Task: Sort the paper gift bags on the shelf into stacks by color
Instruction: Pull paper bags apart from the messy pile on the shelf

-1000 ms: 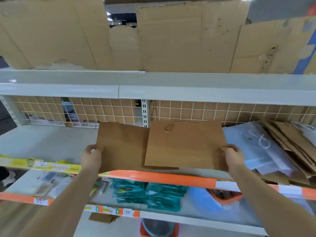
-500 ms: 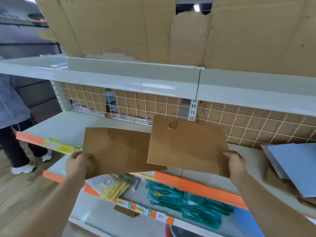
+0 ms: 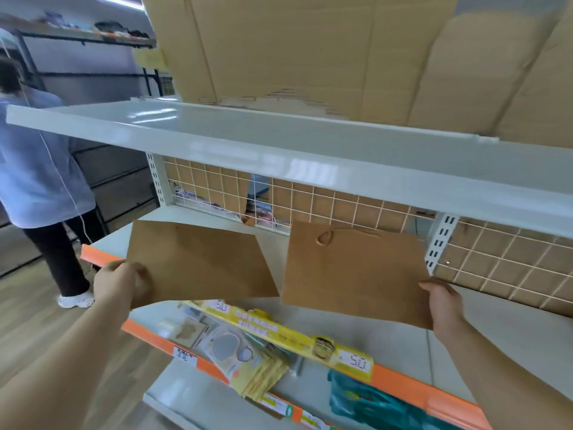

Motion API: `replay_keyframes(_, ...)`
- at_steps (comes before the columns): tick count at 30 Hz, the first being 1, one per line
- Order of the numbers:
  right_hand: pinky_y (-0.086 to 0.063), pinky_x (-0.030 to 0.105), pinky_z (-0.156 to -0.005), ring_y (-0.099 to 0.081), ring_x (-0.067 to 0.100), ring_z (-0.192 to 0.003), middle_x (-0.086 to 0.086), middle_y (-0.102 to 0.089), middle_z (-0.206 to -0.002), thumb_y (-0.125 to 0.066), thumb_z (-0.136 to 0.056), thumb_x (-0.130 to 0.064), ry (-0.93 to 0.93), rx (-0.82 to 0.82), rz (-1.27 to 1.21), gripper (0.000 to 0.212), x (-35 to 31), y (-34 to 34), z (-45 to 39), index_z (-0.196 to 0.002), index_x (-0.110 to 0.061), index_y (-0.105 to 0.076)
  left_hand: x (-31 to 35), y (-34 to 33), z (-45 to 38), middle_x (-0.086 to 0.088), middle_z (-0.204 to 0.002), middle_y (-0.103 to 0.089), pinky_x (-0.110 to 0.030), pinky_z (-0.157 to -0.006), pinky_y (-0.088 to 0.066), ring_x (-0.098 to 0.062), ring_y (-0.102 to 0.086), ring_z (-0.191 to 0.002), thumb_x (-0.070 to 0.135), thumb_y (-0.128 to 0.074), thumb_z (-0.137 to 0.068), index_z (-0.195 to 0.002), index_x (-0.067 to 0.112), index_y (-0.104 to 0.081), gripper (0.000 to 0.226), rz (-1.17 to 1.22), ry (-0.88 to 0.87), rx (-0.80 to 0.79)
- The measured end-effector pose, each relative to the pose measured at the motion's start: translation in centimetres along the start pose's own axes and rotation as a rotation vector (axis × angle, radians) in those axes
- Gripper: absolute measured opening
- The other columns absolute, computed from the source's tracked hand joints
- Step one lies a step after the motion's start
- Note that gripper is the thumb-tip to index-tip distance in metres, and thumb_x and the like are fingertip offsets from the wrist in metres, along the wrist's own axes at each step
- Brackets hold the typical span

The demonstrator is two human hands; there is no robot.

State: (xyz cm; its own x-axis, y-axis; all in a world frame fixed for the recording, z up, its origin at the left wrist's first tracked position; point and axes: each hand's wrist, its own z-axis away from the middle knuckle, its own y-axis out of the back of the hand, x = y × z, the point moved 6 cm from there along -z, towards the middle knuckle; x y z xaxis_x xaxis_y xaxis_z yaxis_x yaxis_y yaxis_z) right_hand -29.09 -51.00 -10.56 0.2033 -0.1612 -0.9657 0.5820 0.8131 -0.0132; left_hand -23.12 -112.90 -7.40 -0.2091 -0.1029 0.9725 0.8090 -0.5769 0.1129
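Note:
Two flat brown paper gift bags hang in the air over the white middle shelf (image 3: pixel 511 333). My left hand (image 3: pixel 122 285) grips the lower left corner of the left brown bag (image 3: pixel 198 262). My right hand (image 3: pixel 441 305) pinches the lower right corner of the right brown bag (image 3: pixel 356 271), which shows a loop handle near its top edge. A narrow gap separates the two bags. The other gift bags on the shelf lie outside this view.
A wire grid backs the shelf, with cardboard behind it. An upper white shelf (image 3: pixel 279 141) overhangs the hands. Below the orange shelf edge (image 3: pixel 412 386) lie yellow packets (image 3: pixel 260 373) and teal packets (image 3: pixel 372 401). A person in a light blue top (image 3: pixel 37 169) stands at left.
The view has swung to the left and the pile at the right has left the frame. Both bags moved left along the shelf and apart; they overlapped before and now have a gap.

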Motion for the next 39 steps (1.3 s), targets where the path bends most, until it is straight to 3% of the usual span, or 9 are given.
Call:
replay_keyframes(7,-0.048,0.047,-0.096,-0.062,0.033,-0.1,0.012,-0.065,-0.104,-0.063,-0.077,-0.015,-0.03,0.073,0.067,0.018,2.3,-7.7,1.3,-0.095,-0.018,-0.067,0.6,-2.1,-10.5,-0.005,-0.088,-0.056,-0.025,-0.055,-0.035,-0.029,-0.052,-0.077,0.021,-0.069,-0.078,-0.106,0.023,-0.06,0.03,-0.073,-0.007,-0.113)
replay_keyframes(13,-0.047,0.046,-0.096,-0.059,0.035,-0.106,0.015,-0.063,-0.113,-0.067,-0.073,-0.023,-0.135,0.075,0.097,0.042,4.9,-15.8,4.7,-0.113,-0.007,-0.064,2.9,-5.3,-20.8,-0.002,-0.073,-0.059,-0.028,-0.054,-0.041,-0.022,-0.055,-0.062,0.022,-0.08,-0.068,-0.109,0.013,-0.062,0.045,-0.25,-0.076,-0.323)
replay_keyframes(18,-0.048,0.045,-0.095,-0.059,0.034,-0.104,0.014,-0.063,-0.109,-0.067,-0.073,-0.018,-0.148,0.108,0.128,0.026,5.9,-21.8,8.4,-0.098,-0.012,-0.064,2.5,-7.8,-27.0,-0.012,-0.074,-0.064,-0.043,-0.072,-0.053,-0.03,-0.06,-0.071,0.017,-0.078,-0.073,-0.117,0.008,-0.056,0.05,-0.457,-0.148,-0.462)
replay_keyframes(22,-0.047,0.038,-0.085,-0.058,0.031,-0.097,0.013,-0.062,-0.106,-0.066,-0.076,-0.016,-0.148,0.141,0.129,0.023,6.5,-24.7,10.4,-0.099,-0.011,-0.064,2.3,-8.9,-30.0,-0.006,-0.072,-0.059,-0.034,-0.061,-0.042,-0.024,-0.056,-0.067,0.028,-0.077,-0.074,-0.099,0.011,-0.053,0.039,-0.779,-0.332,-0.471)
replay_keyframes(26,-0.05,0.042,-0.087,-0.061,0.033,-0.099,0.013,-0.064,-0.104,-0.064,-0.077,-0.014,-0.142,0.108,0.094,0.017,6.1,-28.2,11.8,-0.094,-0.015,-0.066,1.8,-9.7,-32.2,-0.018,-0.115,-0.057,-0.045,-0.093,-0.038,-0.036,-0.048,-0.114,0.048,-0.07,-0.074,-0.117,0.016,-0.049,0.057,-1.119,-0.347,-0.389)
replay_keyframes(29,-0.052,0.047,-0.089,-0.063,0.033,-0.097,0.012,-0.066,-0.101,-0.064,-0.078,-0.014,-0.129,0.022,0.061,0.015,5.4,-31.8,12.5,-0.092,-0.017,-0.066,1.4,-10.1,-32.7,-0.015,-0.128,-0.046,-0.049,-0.101,-0.031,-0.032,-0.038,-0.125,0.057,-0.064,-0.068,-0.129,0.026,-0.045,0.071,-1.244,-0.32,-0.383)
replay_keyframes(34,-0.052,0.038,-0.082,-0.063,0.027,-0.092,0.01,-0.067,-0.101,-0.064,-0.079,-0.012,-0.095,-0.103,0.074,0.015,4.8,-38.2,13.2,-0.094,-0.014,-0.064,0.6,-9.9,-34.4,-0.006,-0.12,-0.052,-0.042,-0.102,-0.037,-0.03,-0.045,-0.118,0.062,-0.057,-0.059,-0.114,0.037,-0.055,0.06,-1.309,-0.277,-0.513)
replay_keyframes(36,-0.051,0.03,-0.073,-0.063,0.023,-0.091,0.009,-0.066,-0.104,-0.063,-0.081,-0.014,-0.092,-0.153,0.115,0.021,5.1,-40.8,13.5,-0.103,-0.014,-0.061,1.1,-9.7,-34.5,-0.004,-0.113,-0.06,-0.036,-0.092,-0.041,-0.031,-0.053,-0.11,0.062,-0.049,-0.075,-0.109,0.031,-0.061,0.048,-1.26,-0.333,-0.556)
replay_keyframes(39,-0.047,0.027,-0.068,-0.061,0.022,-0.095,0.009,-0.062,-0.113,-0.061,-0.085,-0.016,-0.13,-0.234,0.203,0.036,6.5,-44.5,14.3,-0.12,-0.012,-0.053,2.1,-9.3,-33.9,-0.008,-0.099,-0.063,-0.039,-0.088,-0.046,-0.035,-0.058,-0.1,0.059,-0.042,-0.072,-0.086,0.018,-0.06,0.047,-1.08,-0.375,-0.618)
